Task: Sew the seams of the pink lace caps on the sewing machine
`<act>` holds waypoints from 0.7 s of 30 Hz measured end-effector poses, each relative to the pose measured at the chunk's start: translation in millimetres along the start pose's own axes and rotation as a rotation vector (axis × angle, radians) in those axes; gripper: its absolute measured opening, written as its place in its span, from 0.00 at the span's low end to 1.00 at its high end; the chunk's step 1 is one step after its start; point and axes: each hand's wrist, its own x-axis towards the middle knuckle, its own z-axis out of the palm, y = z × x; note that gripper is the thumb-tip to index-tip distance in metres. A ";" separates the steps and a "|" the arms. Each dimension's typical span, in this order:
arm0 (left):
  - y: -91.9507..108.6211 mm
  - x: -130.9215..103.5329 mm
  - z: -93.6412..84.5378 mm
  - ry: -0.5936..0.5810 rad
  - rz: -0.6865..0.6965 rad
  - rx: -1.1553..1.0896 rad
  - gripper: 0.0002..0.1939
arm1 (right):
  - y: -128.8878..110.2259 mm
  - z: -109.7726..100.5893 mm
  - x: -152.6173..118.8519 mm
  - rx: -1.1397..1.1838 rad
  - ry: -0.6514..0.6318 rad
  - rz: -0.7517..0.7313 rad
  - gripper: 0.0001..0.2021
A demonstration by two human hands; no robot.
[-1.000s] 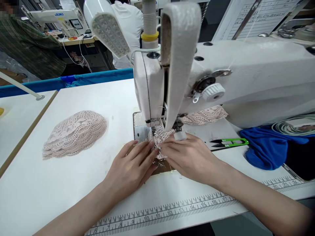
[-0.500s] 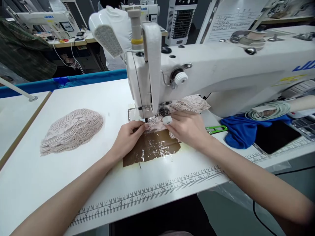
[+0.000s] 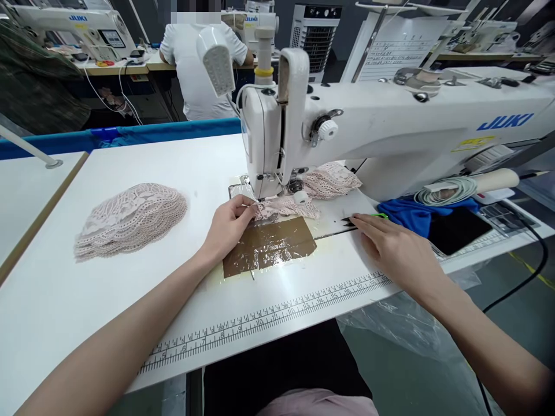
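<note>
Under the sewing machine's head (image 3: 264, 144) lies a strip of pink lace (image 3: 286, 208). My left hand (image 3: 229, 225) pinches the lace's left end beside the needle area. To the right, my right hand (image 3: 394, 248) rests over the green-handled thread snips (image 3: 381, 215), whose dark tips show left of my fingers; its fingers are together, and how far they grip the snips is hidden. More pink lace (image 3: 332, 180) is bunched behind the needle. A fanned pile of lace pieces (image 3: 130, 219) lies on the left of the white table (image 3: 208, 167).
Brown taped sheet (image 3: 271, 245) sits before the needle. A blue cloth (image 3: 403, 215), a coil of pale cord (image 3: 444, 190) and a black phone (image 3: 459, 231) lie at right. A ruler strip (image 3: 260, 320) follows the front edge. Beyond the table is a person in white (image 3: 199, 69).
My right hand has left the lace and moved right onto the snips. My left hand stays pinching the lace. The camera view has shifted slightly.
</note>
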 end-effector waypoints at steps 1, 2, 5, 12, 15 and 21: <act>-0.4 -0.2 -0.5 0.003 -0.004 -0.004 0.08 | 1.9 1.2 -1.3 -0.017 -0.002 -0.012 0.21; -1.0 -0.4 -1.0 0.001 -0.008 -0.011 0.07 | 4.2 2.4 -1.3 -0.034 -0.007 -0.026 0.21; -2.9 -1.3 -2.3 -0.023 -0.013 -0.043 0.05 | 13.4 6.7 3.6 -0.081 -0.022 -0.069 0.20; -3.4 -2.6 -3.4 -0.100 0.083 0.002 0.12 | 26.0 15.3 11.6 -0.095 0.051 -0.055 0.16; -3.0 -2.1 -2.4 -0.104 0.124 0.067 0.15 | 9.6 10.2 12.4 -0.001 0.160 -0.029 0.14; -2.0 -3.3 0.2 -0.087 0.103 0.034 0.12 | -56.3 -4.0 27.3 0.294 0.124 -0.141 0.13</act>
